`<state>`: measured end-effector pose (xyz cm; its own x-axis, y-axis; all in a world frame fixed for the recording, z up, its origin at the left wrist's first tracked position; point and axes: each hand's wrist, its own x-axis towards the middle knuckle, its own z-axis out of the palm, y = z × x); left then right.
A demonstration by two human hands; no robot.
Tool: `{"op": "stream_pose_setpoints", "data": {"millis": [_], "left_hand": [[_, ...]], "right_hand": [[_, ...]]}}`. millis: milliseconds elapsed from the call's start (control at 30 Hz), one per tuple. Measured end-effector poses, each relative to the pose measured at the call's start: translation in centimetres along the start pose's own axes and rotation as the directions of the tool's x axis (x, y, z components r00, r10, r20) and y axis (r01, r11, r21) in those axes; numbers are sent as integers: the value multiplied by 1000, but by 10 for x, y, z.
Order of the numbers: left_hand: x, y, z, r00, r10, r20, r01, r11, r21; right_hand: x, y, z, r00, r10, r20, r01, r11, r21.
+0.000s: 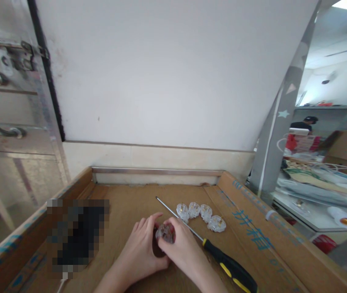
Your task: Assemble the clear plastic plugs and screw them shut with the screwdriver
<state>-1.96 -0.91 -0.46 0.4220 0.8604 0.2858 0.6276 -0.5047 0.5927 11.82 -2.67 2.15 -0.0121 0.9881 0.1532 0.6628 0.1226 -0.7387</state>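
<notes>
Both hands meet low in the middle of the head view, over the cardboard surface [124, 203]. Between them is a small clear plastic piece [165, 233]. My right hand [184, 244] pinches it between thumb and fingers. My left hand [141, 246] curves around its left side, fingers bent against it; the contact of the fingertips is partly hidden. Several similar clear pieces with brass-coloured centres [217, 224] lie in an arc to the right. A long screwdriver with a black and yellow handle [230, 264] lies diagonally beside my right hand, its tip pointing away.
Cardboard side walls [262, 228] edge the work surface. A pixelated dark object [80, 234] with a cable lies at left. Behind stands a white panel [161, 73]; a metal door [14, 101] is at left. At right are a cluttered table [308, 219] and a distant person [303, 125].
</notes>
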Motion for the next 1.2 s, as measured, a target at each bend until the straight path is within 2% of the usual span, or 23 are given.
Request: {"op": "stream_pose_setpoints", "data": {"millis": [267,400,533,667,767,900,1200], "left_hand": [[0,-1,0,999,49,15,-48,999,-22],[2,-1,-3,995,66,-69,-68,997,-29],[10,-3,-5,984,20,-175,-19,1000,5],[29,-8,-8,965,22,-260,9,993,115],[41,-12,-10,966,69,-248,-24,984,179],[40,-12,-8,965,73,-253,-27,983,180],[34,-8,-8,954,114,-278,-67,982,174]], "right_hand": [[9,9,-14,998,48,35,-51,994,97],[16,14,-17,997,24,69,-35,984,174],[29,14,-11,994,-44,96,16,962,271],[41,18,7,997,-81,9,72,929,362],[43,25,17,993,-67,-98,100,918,384],[37,31,18,982,-49,-184,119,912,394],[39,35,22,990,-50,-132,112,853,510]]}}
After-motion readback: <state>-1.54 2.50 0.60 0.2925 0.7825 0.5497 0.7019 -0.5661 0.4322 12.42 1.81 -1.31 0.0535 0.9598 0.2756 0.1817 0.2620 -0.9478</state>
